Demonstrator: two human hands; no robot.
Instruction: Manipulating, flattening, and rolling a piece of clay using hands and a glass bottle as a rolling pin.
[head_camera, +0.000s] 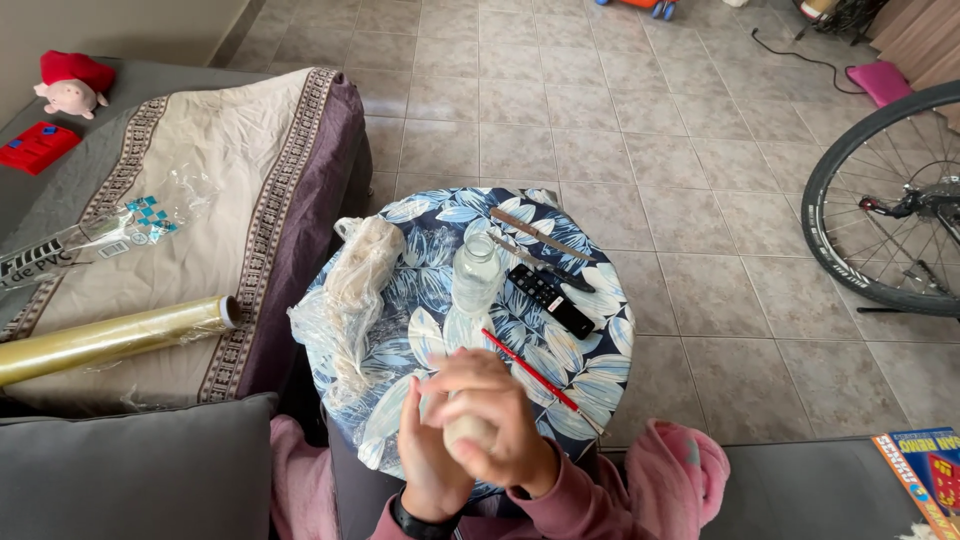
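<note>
The right hand (500, 420) is curled around a small pale rounded lump (468, 432), perhaps dough or clay, gripping it from the right; the left hand (425, 445) presses flat against its left side, fingers upright. The lump sits between both palms, above the near edge of the round desk with a blue leaf-print cloth (600, 345). Just beyond the right hand lies a thin red stick (530, 372), its long axis running diagonally away left. Farther out stand a clear plastic bottle (476, 272) and a black remote control (552, 300); a crumpled clear plastic bag (350, 295) lies left.
</note>
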